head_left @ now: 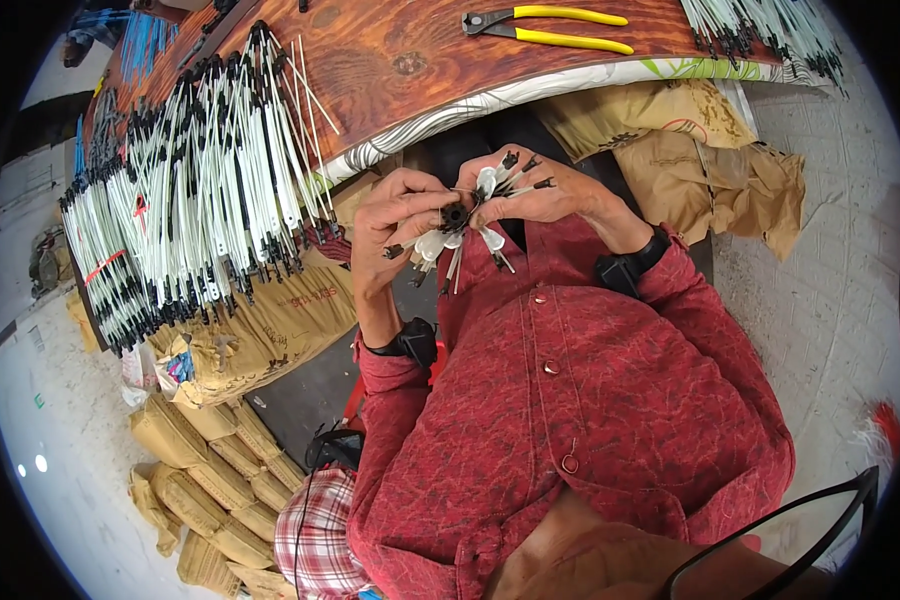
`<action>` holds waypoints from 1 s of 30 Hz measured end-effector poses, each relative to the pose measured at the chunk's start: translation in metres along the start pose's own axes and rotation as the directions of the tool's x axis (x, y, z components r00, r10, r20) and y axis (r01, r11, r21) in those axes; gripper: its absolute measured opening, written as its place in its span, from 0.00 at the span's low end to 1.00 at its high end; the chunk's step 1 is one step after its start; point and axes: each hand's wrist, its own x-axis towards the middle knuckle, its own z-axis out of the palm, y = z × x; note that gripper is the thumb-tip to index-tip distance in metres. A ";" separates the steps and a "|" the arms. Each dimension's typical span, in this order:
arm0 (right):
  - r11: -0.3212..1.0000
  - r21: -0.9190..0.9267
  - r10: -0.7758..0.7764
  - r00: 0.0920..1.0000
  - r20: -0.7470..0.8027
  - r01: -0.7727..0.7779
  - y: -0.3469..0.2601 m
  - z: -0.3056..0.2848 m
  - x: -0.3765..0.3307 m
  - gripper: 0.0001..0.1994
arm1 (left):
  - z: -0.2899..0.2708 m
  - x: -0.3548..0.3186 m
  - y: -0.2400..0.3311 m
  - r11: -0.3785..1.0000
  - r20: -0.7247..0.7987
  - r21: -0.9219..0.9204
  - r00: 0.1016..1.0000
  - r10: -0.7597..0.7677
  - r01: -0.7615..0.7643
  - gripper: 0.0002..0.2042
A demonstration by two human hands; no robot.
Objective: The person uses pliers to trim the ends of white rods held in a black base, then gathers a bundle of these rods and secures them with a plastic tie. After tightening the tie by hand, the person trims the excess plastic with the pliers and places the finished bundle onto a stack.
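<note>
In front of my chest, both hands hold what looks like an umbrella frame (454,216), end on. It has a round black hub, with white pieces and thin black-tipped ribs fanning out around it. The fingers of my left hand (402,212) are closed on its left side, thumb and fingertips by the hub. My right hand (548,192) grips the other side, and several black-tipped ribs stick out past its thumb and fingers. Where the fingertips meet, the fine parts between them are too small to make out.
White ribs with black ends (205,180) lie in a large pile on the wooden table (400,90), left. Nippers with yellow handles (570,13) rest near the table's far side. More ribs (760,30) are at far right. Brown paper packages (710,180) and stacked bundles (210,470) stand below.
</note>
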 end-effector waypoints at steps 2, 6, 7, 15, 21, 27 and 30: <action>1.000 0.015 -0.010 1.000 0.007 0.010 0.001 0.001 0.000 0.09 | 0.000 0.001 0.000 1.000 -0.001 -0.012 1.000 -0.011 0.011 0.12; 0.999 -0.023 -0.024 1.000 -0.011 0.024 0.000 0.005 0.000 0.09 | -0.004 0.002 -0.003 1.000 0.045 0.001 0.999 0.029 -0.029 0.11; 0.999 -0.022 -0.025 1.000 -0.012 0.025 0.000 0.005 0.000 0.09 | -0.004 0.002 -0.004 1.000 0.034 0.009 0.999 0.019 -0.019 0.11; 0.994 -0.112 0.004 1.000 -0.023 -0.007 -0.001 0.006 -0.001 0.10 | -0.007 0.001 0.002 1.000 0.054 0.018 0.998 -0.019 0.018 0.12; 0.994 -0.112 0.006 0.999 -0.044 -0.011 -0.002 0.007 0.000 0.11 | -0.017 0.005 0.016 0.992 0.154 -0.057 0.983 -0.104 0.114 0.14; 0.988 -0.151 -0.018 0.998 -0.055 0.010 -0.011 0.013 -0.003 0.10 | -0.023 0.010 0.028 0.979 0.229 -0.074 0.959 -0.168 0.189 0.14; 0.977 -0.209 -0.065 0.994 -0.087 0.045 -0.010 0.015 -0.005 0.10 | -0.023 0.011 0.036 0.964 0.223 0.021 0.939 -0.262 0.264 0.13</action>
